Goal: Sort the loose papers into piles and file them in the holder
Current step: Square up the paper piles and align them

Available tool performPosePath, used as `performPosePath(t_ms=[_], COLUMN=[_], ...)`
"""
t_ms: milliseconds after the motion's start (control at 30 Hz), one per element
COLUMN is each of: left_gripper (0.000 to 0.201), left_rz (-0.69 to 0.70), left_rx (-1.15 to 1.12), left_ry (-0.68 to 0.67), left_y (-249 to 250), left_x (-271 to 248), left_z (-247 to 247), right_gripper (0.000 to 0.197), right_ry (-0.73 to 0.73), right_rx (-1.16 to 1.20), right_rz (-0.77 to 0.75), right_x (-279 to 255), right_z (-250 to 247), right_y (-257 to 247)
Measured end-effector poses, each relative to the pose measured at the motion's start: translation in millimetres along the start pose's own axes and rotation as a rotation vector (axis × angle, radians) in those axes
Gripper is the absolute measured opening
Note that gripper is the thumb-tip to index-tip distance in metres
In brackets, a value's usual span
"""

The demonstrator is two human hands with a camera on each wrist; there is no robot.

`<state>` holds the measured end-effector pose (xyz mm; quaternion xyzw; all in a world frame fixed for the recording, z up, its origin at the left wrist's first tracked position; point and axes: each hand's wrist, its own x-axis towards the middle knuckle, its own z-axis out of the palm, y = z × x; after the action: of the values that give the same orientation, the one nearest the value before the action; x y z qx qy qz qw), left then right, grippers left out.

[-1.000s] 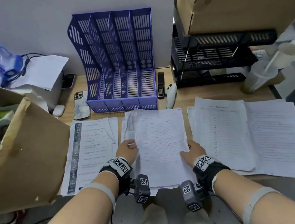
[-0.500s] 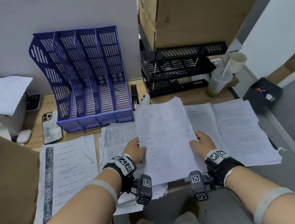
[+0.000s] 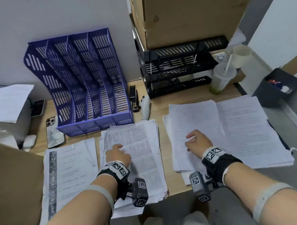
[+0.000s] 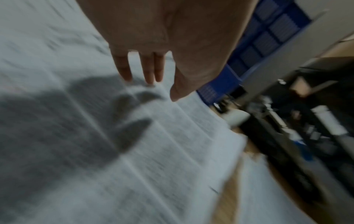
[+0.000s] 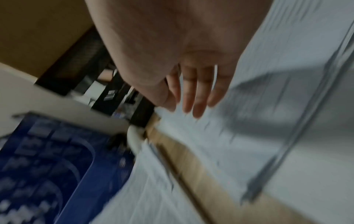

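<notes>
Wood-grain desk (image 3: 189,98) carries four paper piles in a row along its near edge, several sheets overhanging that edge. Largest: far-right pile (image 3: 249,130), its right edge reaching the desk's right side. Just left of it and overlapping it, right-centre pile (image 3: 197,117). A bare wood strip separates that from the centre pile (image 3: 139,137); another narrow strip lies between the centre pile and the left pile (image 3: 70,165), which has a dark band down its left margin.

Blue four-slot holder (image 3: 84,82) stands against the far wall, slots holding no paper; its near lip just touches the centre pile's far edge. Black tray rack (image 3: 179,67) to its right, under cardboard boxes (image 3: 196,7). Open wood shows between rack and the right piles. Cardboard flap (image 3: 10,185) crowds the near left.

Smaller: plastic cup (image 3: 222,77) far right, phone (image 3: 53,132) left of holder, stapler (image 3: 134,98) right of it.

Left hand (image 3: 118,155) over the centre pile, fingers (image 4: 149,71) straight, tips at the paper, nothing gripped. Right hand (image 3: 198,141) over the right-centre pile, fingers (image 5: 199,94) extended and loose, nothing held; contact unclear through blur.
</notes>
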<state>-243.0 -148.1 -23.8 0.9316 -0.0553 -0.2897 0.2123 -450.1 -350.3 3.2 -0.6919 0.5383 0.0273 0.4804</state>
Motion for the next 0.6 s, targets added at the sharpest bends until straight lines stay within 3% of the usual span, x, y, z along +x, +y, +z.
performPosePath(t_ms=[67,167,267,400,600], left_gripper=[0.052,0.054,0.053,0.039,0.045], left_rz=[-0.103,-0.134,-0.066,-0.006,0.0], left_rx=[0.078,0.041,0.016,-0.029,-0.108], left_ry=[0.017,0.004,-0.03,-0.054,-0.046], left_y=[-25.1,-50.6,-62.3,-66.3,-73.1], left_x=[4.2,6.2,5.9,7.0,8.9], left_z=[-14.6,-23.1,-23.5,-24.5,-28.4], right_gripper=[0.014,0.02,0.028,0.028,0.026], right_ry=[-0.209,-0.339,-0.297,-0.244,-0.16], right_rx=[0.008,-0.179,-0.348,-0.392,-0.352], right_rz=[0.026,0.025,-0.017,-0.026,-0.091], right_x=[-8.7,-17.8,-22.2,-23.9,-26.4], right_z=[39.3,83.9,102.9,106.6,105.6], right_y=[-6.4,-9.3,-6.3,-8.3,-8.3])
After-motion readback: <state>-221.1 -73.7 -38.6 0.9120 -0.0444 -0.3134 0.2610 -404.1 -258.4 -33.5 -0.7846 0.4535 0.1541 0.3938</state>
